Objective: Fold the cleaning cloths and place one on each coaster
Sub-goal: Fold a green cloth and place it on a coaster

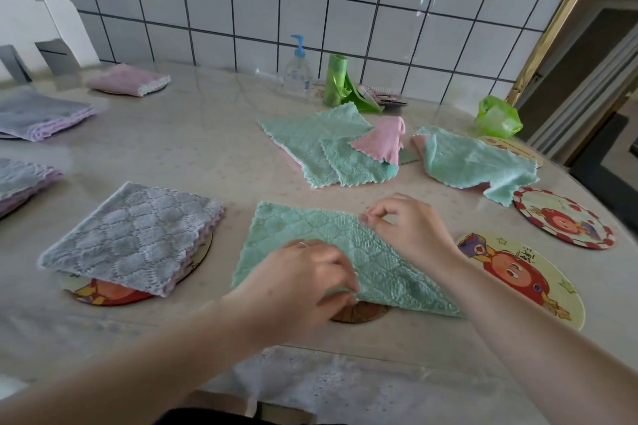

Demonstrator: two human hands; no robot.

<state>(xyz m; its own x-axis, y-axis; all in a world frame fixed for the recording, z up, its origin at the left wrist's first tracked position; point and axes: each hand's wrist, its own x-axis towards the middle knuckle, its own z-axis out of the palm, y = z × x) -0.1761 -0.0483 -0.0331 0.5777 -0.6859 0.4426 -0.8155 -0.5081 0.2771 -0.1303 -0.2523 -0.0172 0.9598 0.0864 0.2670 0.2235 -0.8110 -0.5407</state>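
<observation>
Here, at the far left edge of the desk (214, 148), two folded grey-and-lilac cloths (41, 117) lie one behind the other, and a folded pink cloth (129, 79) sits further back on a coaster. Nearer, a folded grey cloth (134, 238) lies on a cartoon coaster (110, 295) that shows under its front edge. In the middle, the left hand (300, 283) pinches the near edge of a green cloth (310, 228), its fingers curled on the fabric; a brown coaster (359, 312) shows just under this cloth. The right hand (411, 228) pinches the lifted fold of the same cloth, fingers closed on it. Behind, unfolded green and pink cloths (324, 141) lie loose, with a pump bottle (297, 69) and a green bag roll (335, 79) near the tiled wall. At the right, two bare cartoon coasters (524, 279) lie beside each other, and another green cloth (473, 159) lies behind them.
</observation>
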